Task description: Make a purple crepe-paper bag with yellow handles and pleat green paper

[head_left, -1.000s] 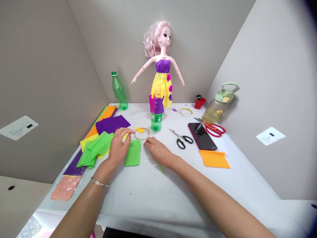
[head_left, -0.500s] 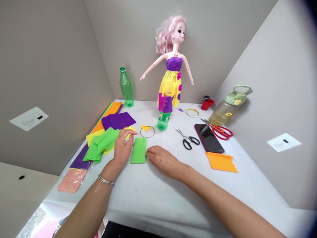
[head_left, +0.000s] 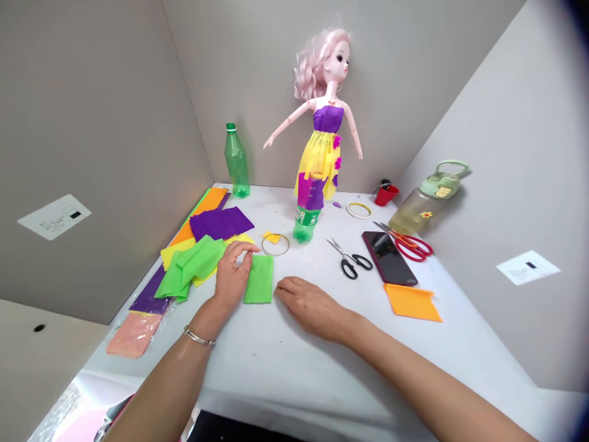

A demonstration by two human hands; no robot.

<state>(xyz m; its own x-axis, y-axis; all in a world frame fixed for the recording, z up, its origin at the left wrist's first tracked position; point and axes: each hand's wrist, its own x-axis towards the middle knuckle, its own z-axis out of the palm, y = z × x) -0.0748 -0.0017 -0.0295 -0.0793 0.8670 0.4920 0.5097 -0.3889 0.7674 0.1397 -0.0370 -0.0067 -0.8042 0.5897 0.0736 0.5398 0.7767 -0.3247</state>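
A folded rectangle of bright green crepe paper (head_left: 260,280) lies flat on the white table between my hands. My left hand (head_left: 234,270) rests at its left edge, fingers bent but apart, with the thumb near the paper's upper left corner. Just off the right edge, my right hand (head_left: 306,304) lies low on the table with its fingers curled together; whatever is under the fingertips is hidden. Behind the paper is a thin metal ring (head_left: 288,245) over a small yellow-orange scrap (head_left: 272,237). Black-handled scissors (head_left: 348,258) lie spread to the right.
A pink-haired doll (head_left: 328,120) stands behind a cut green bottle (head_left: 304,233). Colored crepe paper (head_left: 221,222) piles up at left near a green bottle (head_left: 236,162). At right are a phone (head_left: 390,258), red scissors (head_left: 409,245), orange paper (head_left: 413,302) and a water bottle (head_left: 416,205).
My right hand has drawn slightly right, leaving a small gap to the green paper. My left hand has come closer to the paper's left edge. The whole view has shifted a little.
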